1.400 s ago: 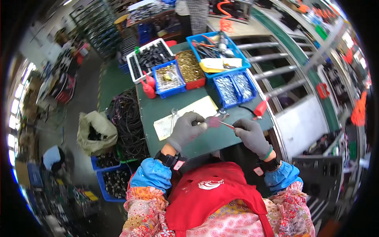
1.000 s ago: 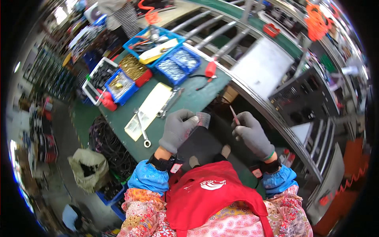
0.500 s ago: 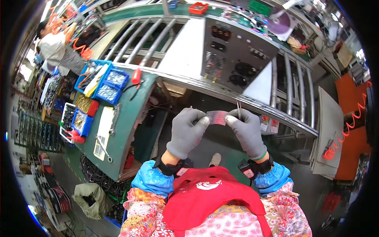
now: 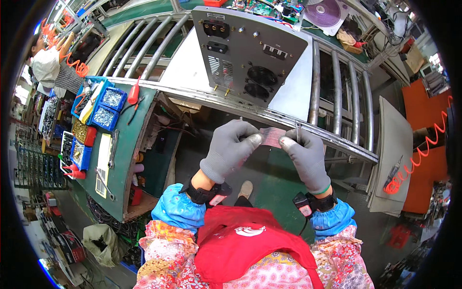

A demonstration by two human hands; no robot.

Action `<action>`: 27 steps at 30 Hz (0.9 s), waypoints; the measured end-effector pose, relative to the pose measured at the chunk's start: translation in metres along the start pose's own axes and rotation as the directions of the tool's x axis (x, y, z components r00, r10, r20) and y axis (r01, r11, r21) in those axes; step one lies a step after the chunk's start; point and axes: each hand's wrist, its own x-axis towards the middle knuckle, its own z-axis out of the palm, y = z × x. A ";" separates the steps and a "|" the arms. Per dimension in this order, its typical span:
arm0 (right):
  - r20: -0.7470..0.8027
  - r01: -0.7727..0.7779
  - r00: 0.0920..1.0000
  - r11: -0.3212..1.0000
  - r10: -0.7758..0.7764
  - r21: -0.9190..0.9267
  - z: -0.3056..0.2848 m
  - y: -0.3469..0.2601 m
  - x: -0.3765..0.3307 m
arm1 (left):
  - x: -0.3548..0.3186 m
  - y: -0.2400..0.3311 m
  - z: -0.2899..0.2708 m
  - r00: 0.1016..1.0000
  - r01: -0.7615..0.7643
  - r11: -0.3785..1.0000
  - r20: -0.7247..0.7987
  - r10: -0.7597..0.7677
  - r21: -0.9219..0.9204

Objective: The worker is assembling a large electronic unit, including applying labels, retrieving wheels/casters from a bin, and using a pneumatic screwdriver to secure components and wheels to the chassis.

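Both my hands wear grey gloves and meet in front of me. My left hand (image 4: 231, 149) pinches the left edge of a small pink slip (image 4: 272, 137). My right hand (image 4: 306, 159) pinches the slip's right edge and also holds thin metal tweezers (image 4: 297, 131) pointing up. Just beyond the slip stands a grey metal chassis (image 4: 250, 53) with two fan grilles, sockets and switches, resting on a white board on a roller conveyor (image 4: 337, 86).
A green workbench (image 4: 122, 144) on my left carries blue bins of small parts (image 4: 108, 107), a red-handled screwdriver (image 4: 134, 91), a wrench and a paper sheet. Another person (image 4: 45, 62) works at far left. An orange coiled hose (image 4: 414, 164) hangs at right.
My view has swung from the green workbench to the conveyor and grey chassis. My hands stay together on the pink slip, and the tweezers remain in my right hand.
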 end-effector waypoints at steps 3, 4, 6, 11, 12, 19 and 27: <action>-0.028 0.064 0.998 0.998 -0.064 0.014 0.001 0.000 0.017 | 0.020 -0.005 0.000 1.000 -0.021 0.999 0.000 0.021 -0.035; -0.093 0.070 0.993 0.997 -0.068 0.017 0.003 0.000 0.023 | 0.028 -0.008 0.001 1.000 0.008 0.999 -0.015 -0.009 -0.050; -0.100 0.180 0.979 0.984 -0.178 0.007 0.005 0.000 0.039 | 0.049 -0.015 0.002 0.997 -0.055 0.997 -0.063 0.052 -0.058; -0.259 0.389 0.886 0.921 -0.385 -0.037 0.016 0.005 0.095 | 0.102 -0.035 -0.003 0.971 -0.196 0.976 -0.154 0.180 -0.095; -0.255 0.381 0.889 0.923 -0.381 -0.053 0.020 0.007 0.106 | 0.113 -0.039 -0.003 0.975 -0.174 0.975 -0.162 0.151 -0.141; -0.415 0.476 0.763 0.865 -0.495 -0.157 0.040 0.018 0.143 | 0.157 -0.067 0.004 0.877 -0.341 0.932 -0.315 0.362 0.122; -0.501 0.527 0.680 0.832 -0.535 -0.172 0.048 0.031 0.162 | 0.173 -0.080 0.023 0.779 -0.425 0.904 -0.489 0.393 0.049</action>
